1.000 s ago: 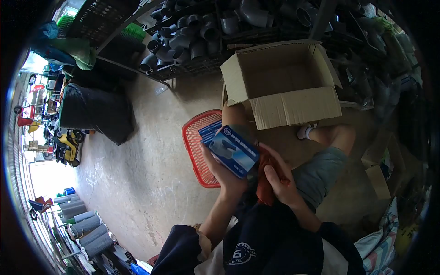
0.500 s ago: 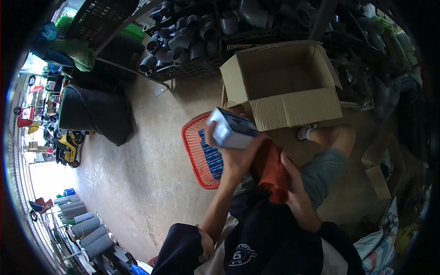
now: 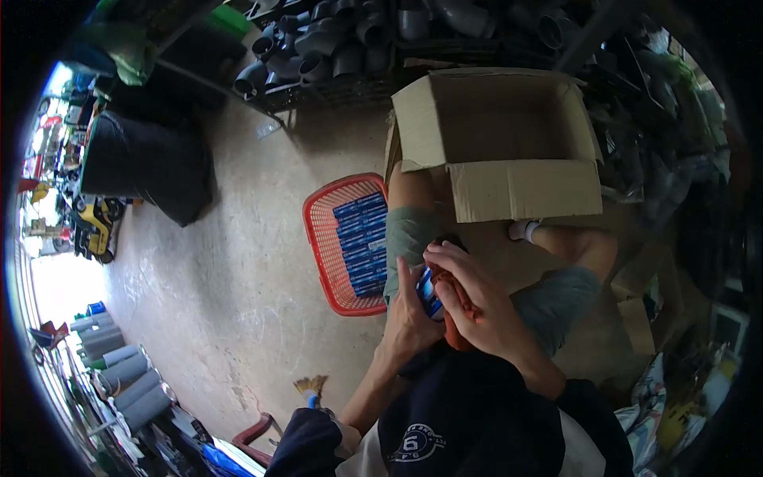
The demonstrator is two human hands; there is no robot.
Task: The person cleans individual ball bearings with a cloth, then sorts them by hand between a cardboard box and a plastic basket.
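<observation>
In front of my lap, my left hand (image 3: 407,327) is closed on a small blue-and-white box (image 3: 429,296). My right hand (image 3: 486,316) presses an orange-red cloth (image 3: 458,338) against the same box, its fingers wrapped over the cloth. Much of the box is hidden by both hands. To the left of my knee stands a red plastic basket (image 3: 319,266) on the floor, with several blue boxes (image 3: 362,242) stacked in rows inside.
An open cardboard box (image 3: 528,191) stands ahead, its flaps spread. Grey pipe fittings (image 3: 314,67) fill crates on the rack behind it. A small brush (image 3: 311,386) lies at lower left, near rolls of mesh (image 3: 131,370). A dark covered roll (image 3: 147,167) stands farther left.
The blue-and-white box has come down from above the basket towards my lap and turned. My right hand has brought the cloth onto it. The view has shifted slightly.
</observation>
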